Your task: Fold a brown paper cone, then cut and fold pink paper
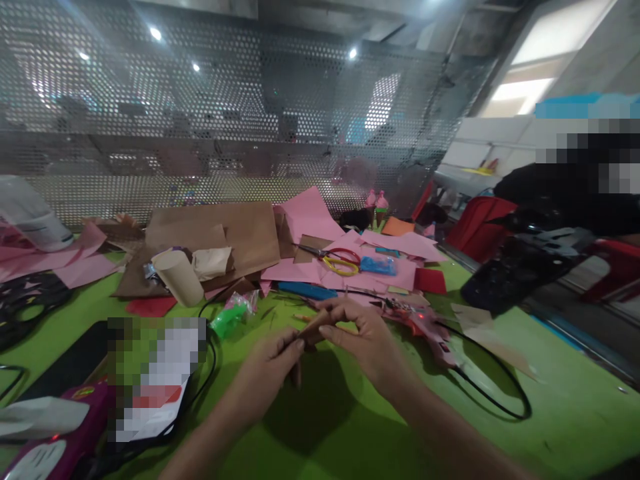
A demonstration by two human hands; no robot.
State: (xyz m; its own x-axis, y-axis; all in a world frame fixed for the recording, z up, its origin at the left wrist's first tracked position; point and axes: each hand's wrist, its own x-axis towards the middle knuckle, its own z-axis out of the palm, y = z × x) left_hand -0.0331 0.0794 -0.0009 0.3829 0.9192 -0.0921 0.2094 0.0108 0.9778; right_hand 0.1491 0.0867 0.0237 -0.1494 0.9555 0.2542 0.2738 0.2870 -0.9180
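A small piece of brown paper or card (314,328), apparently folded or rolled, is held between my two hands above the green table (320,427). My left hand (280,355) pinches its lower left end with thumb and fingers. At the upper right end, my right hand (361,333) grips it with thumb and curled fingers. Fingers partly hide the piece. Just right of my right hand lies a pink glue gun (425,325) with a small red light and a black cord. A blue cutter-like tool (307,291) rests just beyond my hands.
Scissors with red and yellow handles (345,262) lie on pink paper (290,270). Brown paper (245,230), a cardboard tube (177,277) and green plastic (231,320) are behind and left. A purple device (70,427) sits front left. At right is a person in dark clothing (540,227).
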